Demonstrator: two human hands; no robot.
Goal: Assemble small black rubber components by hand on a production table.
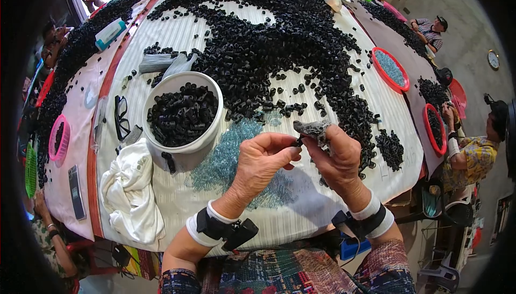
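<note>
Over the near middle of the table, both hands meet. My left hand (269, 157) is closed in a pinch on a small black plastic part (300, 141), mostly hidden by the fingertips. My right hand (337, 157) grips a grey fibrous bundle (313, 129) with a dark end, and its thumb and finger reach close to the same black part. Below and beside the left hand spreads a pile of small bluish translucent pieces (226, 157). To its left stands a white bowl (215, 109) full of black cylindrical parts (183, 114).
A heap of black parts (252, 47) covers the table's far half. Left lie a white cloth (131, 194), eyeglasses (122, 118), grey bundles (156, 63) and a phone (77, 192). Right are a red-rimmed basket (391, 69) and a co-worker (473, 149).
</note>
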